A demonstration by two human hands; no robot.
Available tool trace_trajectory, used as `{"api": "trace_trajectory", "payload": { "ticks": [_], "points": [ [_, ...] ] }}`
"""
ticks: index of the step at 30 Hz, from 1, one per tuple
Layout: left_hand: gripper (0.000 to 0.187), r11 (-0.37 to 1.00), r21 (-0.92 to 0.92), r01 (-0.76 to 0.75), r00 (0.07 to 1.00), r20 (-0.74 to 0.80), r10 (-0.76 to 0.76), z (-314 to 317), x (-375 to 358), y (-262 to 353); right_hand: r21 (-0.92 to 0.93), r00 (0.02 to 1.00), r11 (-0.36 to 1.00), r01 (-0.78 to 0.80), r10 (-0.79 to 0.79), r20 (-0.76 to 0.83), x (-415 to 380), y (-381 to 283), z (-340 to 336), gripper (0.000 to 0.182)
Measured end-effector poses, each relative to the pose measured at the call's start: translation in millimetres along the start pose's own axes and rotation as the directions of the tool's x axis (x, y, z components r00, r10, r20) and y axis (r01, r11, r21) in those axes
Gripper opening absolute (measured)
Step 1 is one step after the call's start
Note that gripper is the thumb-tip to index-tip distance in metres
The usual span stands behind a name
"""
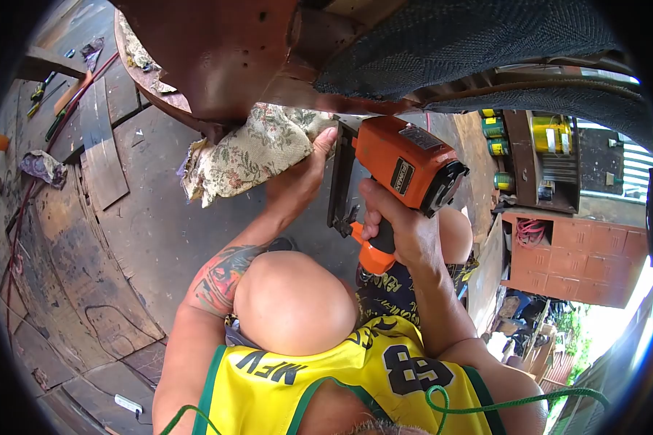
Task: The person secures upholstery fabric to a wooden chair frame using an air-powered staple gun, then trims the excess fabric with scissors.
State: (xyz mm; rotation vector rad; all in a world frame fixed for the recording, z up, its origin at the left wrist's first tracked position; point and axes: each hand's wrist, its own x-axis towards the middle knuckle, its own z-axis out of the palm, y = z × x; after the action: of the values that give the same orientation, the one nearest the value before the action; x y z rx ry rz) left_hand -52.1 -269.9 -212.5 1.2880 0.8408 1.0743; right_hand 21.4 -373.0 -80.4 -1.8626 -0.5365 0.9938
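My right hand [406,221] is wrapped around the handle of an orange and black staple gun [392,156]. The gun's nose is up against the lower edge of an upturned brown furniture frame [228,54]. Just left of the nose, my left hand [308,163] grips a piece of floral upholstery fabric [257,152] at that edge, its thumb pointing up and its other fingers mostly hidden. Torn, ragged edges show at the fabric's left end. Dark woven upholstery [471,47] covers the frame's right side.
Worn wooden boards [72,246] make up the floor at left, where a red hose [22,217] and fabric scraps [43,167] lie. Shelves with yellow-green containers [551,135] and orange lockers [573,257] stand at right. A green cord [515,399] crosses the bottom.
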Motion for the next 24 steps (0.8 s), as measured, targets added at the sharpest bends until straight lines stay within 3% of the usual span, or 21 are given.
{"api": "trace_trajectory", "payload": {
  "ticks": [9, 18, 20, 21, 23, 24],
  "points": [
    [0.031, 0.998, 0.000, 0.069, 0.996, 0.047, -0.069, -4, 2, -3, -0.040, 1.000, 0.999, -0.013, 0.012, -0.015, -2, -4, 8, 0.020],
    [0.033, 0.993, 0.109, -0.048, 0.998, -0.030, 0.052, 0, 3, -12, 0.056, 0.996, 0.998, 0.038, -0.034, -0.079, -15, 8, 1, 0.018],
    [0.029, 0.996, -0.045, -0.083, 0.993, -0.092, 0.079, 3, 2, -16, 0.124, 0.996, 0.991, 0.042, -0.032, -0.087, -18, 11, -3, 0.018],
    [0.029, 0.996, -0.038, -0.087, 0.992, -0.091, 0.083, 3, 0, -17, 0.119, 0.996, 0.992, 0.049, -0.040, -0.080, -18, 12, -5, 0.018],
    [0.025, 0.975, -0.212, -0.066, 0.971, -0.237, 0.015, -2, -10, -9, 0.121, 0.997, 0.991, 0.054, -0.047, -0.064, -16, 12, -8, 0.017],
    [0.025, 0.978, -0.200, -0.065, 0.971, -0.237, 0.016, -10, -16, -9, 0.114, 0.997, 0.992, 0.046, -0.039, -0.060, -17, 12, -8, 0.018]
  ]
}}
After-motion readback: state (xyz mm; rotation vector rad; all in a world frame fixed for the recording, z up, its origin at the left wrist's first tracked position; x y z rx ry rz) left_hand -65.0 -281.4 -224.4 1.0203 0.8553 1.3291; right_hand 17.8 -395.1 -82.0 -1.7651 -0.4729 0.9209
